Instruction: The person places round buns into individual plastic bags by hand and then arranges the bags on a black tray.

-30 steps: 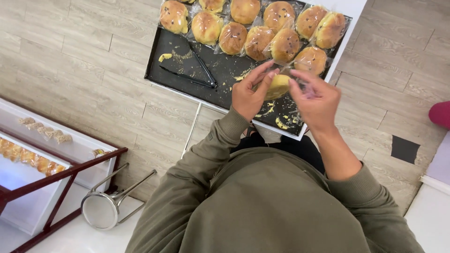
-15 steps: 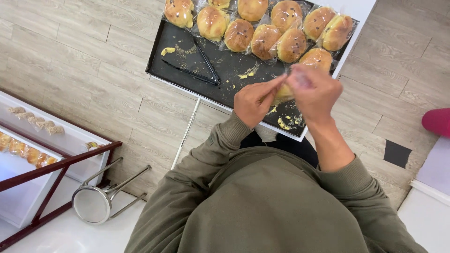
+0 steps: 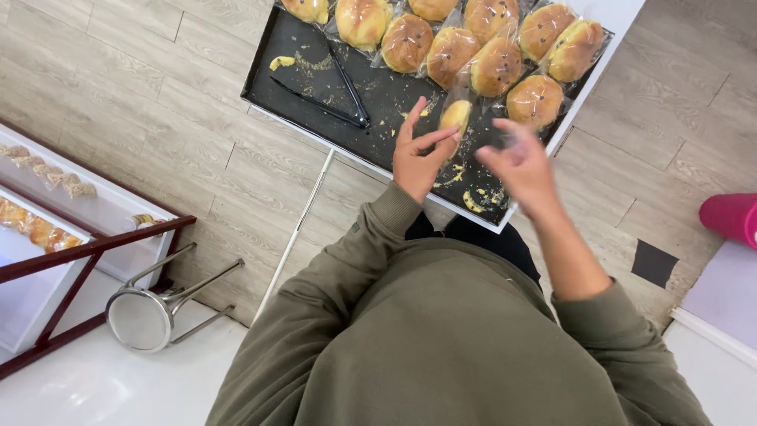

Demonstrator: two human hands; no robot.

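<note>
From the head view looking straight down: the left hand (image 3: 418, 154) has a small bun (image 3: 455, 116) in a clear bag pinched between thumb and fingers (image 3: 436, 140), held just above the near half of the black baking tray (image 3: 272, 67). The right hand (image 3: 520, 166) is right beside it, blurred, fingers spread loose and holding nothing that I can make out. The far side of the tray is packed with a row of bagged buns (image 3: 473, 43), some touching each other and running off the top edge of the frame, so no spare room back there. The near-left part of the tray is bare apart from crumbs and black tongs (image 3: 335, 95) lying at an angle, so that's where the open space is. The tray's near edge sits on a white worktop (image 3: 465, 211) whose rim shows just under the hands, close to the person's green sweatshirt (image 3: 441, 339). Left of it is open wood floor (image 3: 126, 95), then a metal stool (image 3: 150, 312) and a red-framed rack (image 3: 71, 252) with white trays of pastries, well apart from the hands. A pink thing (image 3: 729, 217) sits at the right edge.
</note>
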